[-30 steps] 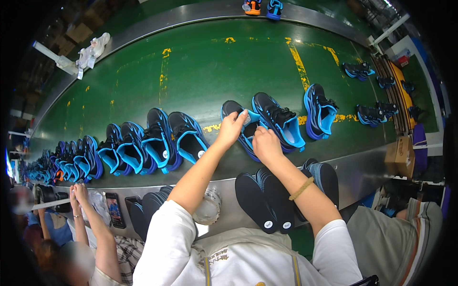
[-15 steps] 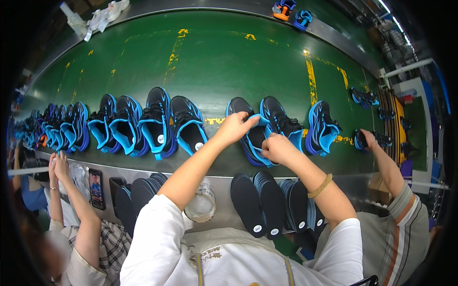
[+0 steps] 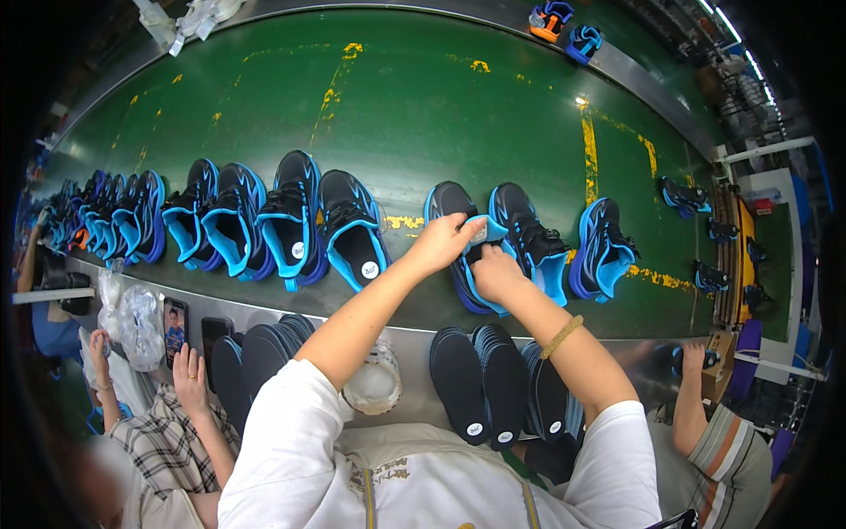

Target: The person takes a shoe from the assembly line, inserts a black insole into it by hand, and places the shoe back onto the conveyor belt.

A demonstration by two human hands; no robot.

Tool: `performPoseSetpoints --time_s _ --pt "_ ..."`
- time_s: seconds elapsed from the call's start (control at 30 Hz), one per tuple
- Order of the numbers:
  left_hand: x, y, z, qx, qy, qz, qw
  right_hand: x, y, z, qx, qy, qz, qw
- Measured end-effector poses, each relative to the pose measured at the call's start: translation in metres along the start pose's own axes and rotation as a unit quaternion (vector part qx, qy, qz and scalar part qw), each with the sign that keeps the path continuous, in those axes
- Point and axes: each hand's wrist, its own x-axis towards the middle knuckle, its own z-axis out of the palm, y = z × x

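Note:
A black and blue sneaker (image 3: pixel 449 197) stands on the green surface in front of me, toe pointing away. My left hand (image 3: pixel 443 242) grips it by the light-blue tongue, thumb and fingers closed on it. Down in the shoe's opening is my right hand (image 3: pixel 500 275), its fingertips hidden inside. Close on the right stand a second sneaker (image 3: pixel 520 220) and a third sneaker (image 3: pixel 599 238). To the left, another sneaker (image 3: pixel 346 210) shows a dark insole (image 3: pixel 357 256) with a round white sticker at its heel.
Stacks of dark insoles (image 3: pixel 460 379) lie on the metal ledge before me, with more insoles (image 3: pixel 278 339) left of a white round container (image 3: pixel 374 383). Two phones (image 3: pixel 175 328) lie farther left. A row of sneakers (image 3: pixel 132 212) runs left. Co-workers' hands (image 3: pixel 189 379) are at both sides.
My right hand has moved from the shoe's collar deeper into its opening; my left still holds the tongue. At right, a co-worker's hand has drawn a shoe back off the green surface.

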Motion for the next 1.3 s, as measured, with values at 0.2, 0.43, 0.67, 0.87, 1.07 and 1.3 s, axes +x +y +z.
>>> performPoseSetpoints --time_s 0.2,0.43,0.67,0.87,1.07,1.3 --pt "0.003 0.000 0.003 -0.020 -0.013 -0.002 1.000 0.012 0.003 0.010 -0.079 -0.069 -0.006 0.994" --pt "0.005 -0.010 0.019 -0.069 0.075 -0.045 0.994 0.015 0.009 -0.001 -0.100 -0.082 -0.107 0.986" --pt "-0.009 -0.004 0.044 0.169 0.160 0.253 0.939 0.035 0.022 0.037 0.136 0.097 -0.083 0.982" --pt "-0.009 -0.015 0.042 0.243 0.166 0.329 0.897 0.048 0.008 0.048 0.071 0.151 -0.067 0.984" --pt "0.001 -0.016 0.038 0.292 0.219 0.352 0.862 0.063 0.013 0.036 0.019 0.088 -0.076 0.993" --pt "-0.001 -0.025 0.032 0.333 0.229 0.343 0.848 0.057 0.022 0.003 -0.032 -0.011 -0.128 0.991"
